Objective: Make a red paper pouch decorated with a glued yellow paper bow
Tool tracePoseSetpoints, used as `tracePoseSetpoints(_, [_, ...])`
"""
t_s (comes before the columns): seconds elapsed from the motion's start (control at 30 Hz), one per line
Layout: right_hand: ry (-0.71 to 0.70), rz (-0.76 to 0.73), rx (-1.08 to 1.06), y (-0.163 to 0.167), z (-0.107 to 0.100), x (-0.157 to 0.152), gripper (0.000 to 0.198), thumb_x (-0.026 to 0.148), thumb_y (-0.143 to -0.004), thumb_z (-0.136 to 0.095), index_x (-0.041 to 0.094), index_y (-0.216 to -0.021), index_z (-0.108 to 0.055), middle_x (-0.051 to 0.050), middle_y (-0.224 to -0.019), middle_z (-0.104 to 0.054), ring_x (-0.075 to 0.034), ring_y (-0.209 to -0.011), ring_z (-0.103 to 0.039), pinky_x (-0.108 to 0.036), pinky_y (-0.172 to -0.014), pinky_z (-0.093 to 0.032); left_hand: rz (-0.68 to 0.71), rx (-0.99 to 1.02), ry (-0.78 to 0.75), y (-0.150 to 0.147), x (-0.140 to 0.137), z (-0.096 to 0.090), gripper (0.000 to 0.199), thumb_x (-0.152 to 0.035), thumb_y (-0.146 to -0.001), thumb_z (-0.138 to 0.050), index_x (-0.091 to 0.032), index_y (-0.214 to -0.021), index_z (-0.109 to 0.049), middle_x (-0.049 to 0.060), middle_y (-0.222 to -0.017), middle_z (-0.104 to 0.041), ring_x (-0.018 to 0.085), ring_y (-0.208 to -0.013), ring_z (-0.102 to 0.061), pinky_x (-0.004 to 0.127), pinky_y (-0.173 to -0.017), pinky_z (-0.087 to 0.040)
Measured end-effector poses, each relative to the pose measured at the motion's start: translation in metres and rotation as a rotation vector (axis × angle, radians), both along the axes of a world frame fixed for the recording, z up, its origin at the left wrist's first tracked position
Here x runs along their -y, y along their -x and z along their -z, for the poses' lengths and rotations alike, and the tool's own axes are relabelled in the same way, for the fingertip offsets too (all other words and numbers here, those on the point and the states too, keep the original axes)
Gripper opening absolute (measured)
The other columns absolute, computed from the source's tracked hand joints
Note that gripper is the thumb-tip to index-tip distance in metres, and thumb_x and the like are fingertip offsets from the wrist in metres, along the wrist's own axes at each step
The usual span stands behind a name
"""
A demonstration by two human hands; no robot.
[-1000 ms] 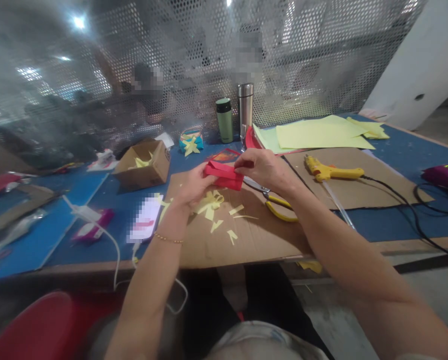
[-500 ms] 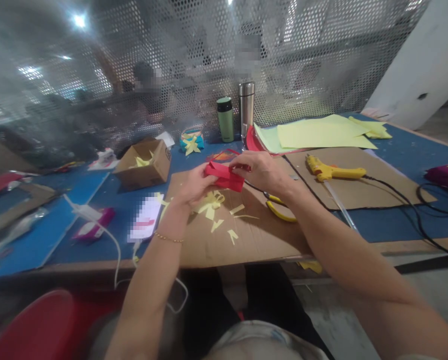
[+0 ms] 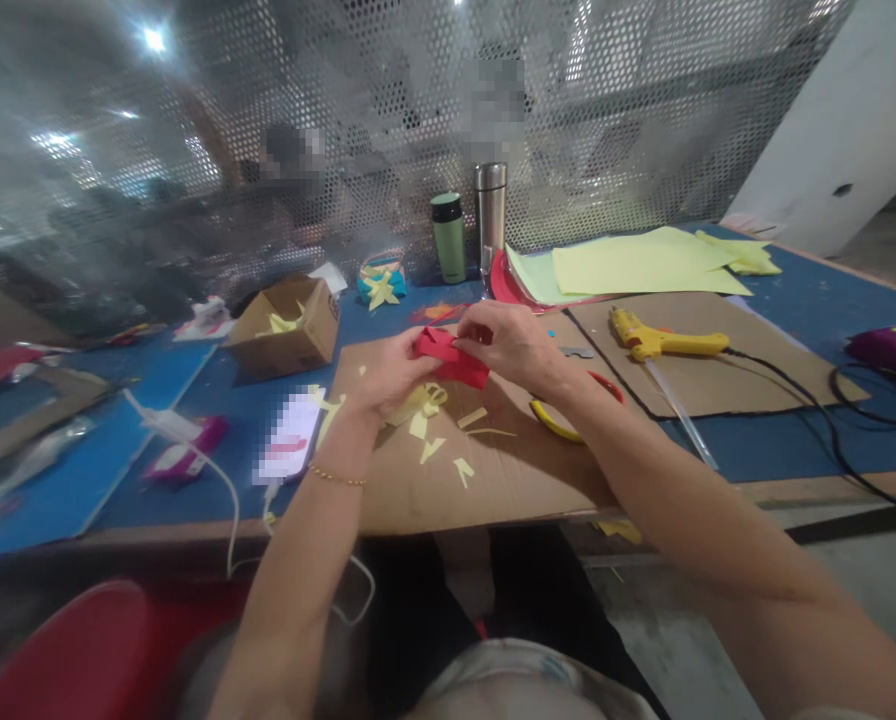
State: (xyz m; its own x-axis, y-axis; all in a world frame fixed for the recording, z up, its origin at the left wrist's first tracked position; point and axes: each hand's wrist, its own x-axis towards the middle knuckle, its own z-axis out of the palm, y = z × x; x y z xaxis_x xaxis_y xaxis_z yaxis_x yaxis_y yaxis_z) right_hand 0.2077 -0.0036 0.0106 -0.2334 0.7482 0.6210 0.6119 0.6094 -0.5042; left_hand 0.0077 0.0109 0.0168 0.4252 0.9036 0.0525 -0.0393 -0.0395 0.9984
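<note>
A folded piece of red paper or felt [image 3: 459, 366] is held between both hands above the cardboard sheet [image 3: 523, 480]. My left hand [image 3: 395, 372] grips its left end, fingers closed on it. From the right, my right hand [image 3: 509, 340] pinches its upper edge between thumb and fingers. Yellow paper scraps [image 3: 431, 450] and a curled yellow strip piece [image 3: 431, 398] lie on the cardboard below. Beneath my right forearm lies a yellow-and-red-handled cutting tool [image 3: 557, 420], partly hidden. Behind it is a small grey blade [image 3: 577, 351].
To the right, a yellow hot glue gun [image 3: 669, 343] rests on cardboard, its cord trailing. Yellow sheets [image 3: 643, 262] lie behind. A green tumbler [image 3: 449, 240] and a steel flask [image 3: 491, 215] stand at the back. Leftward are a cardboard box [image 3: 287, 330] and a phone [image 3: 289, 440].
The red piece has tilted and looks flatter between my fingers. My right hand has shifted slightly left along its upper edge; more of the cutting tool's red handle shows.
</note>
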Motion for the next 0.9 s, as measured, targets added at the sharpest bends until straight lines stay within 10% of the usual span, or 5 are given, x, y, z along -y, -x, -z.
tracePoseSetpoints(0.9, [-0.144, -0.117, 0.169, -0.006, -0.001, -0.001, 0.013, 0.029, -0.096, -0.067, 0.018, -0.095, -0.074, -0.011, -0.096, -0.067, -0.022, -0.087, -0.058, -0.035, -0.078, -0.048, 0.013, 0.140, 0.165, 0.005, 0.000, -0.007, 0.037, -0.025, -0.074, -0.089, -0.015, -0.106, -0.073, 0.006, -0.095, -0.074, 0.017, -0.082, -0.070, 0.032, -0.078, -0.060])
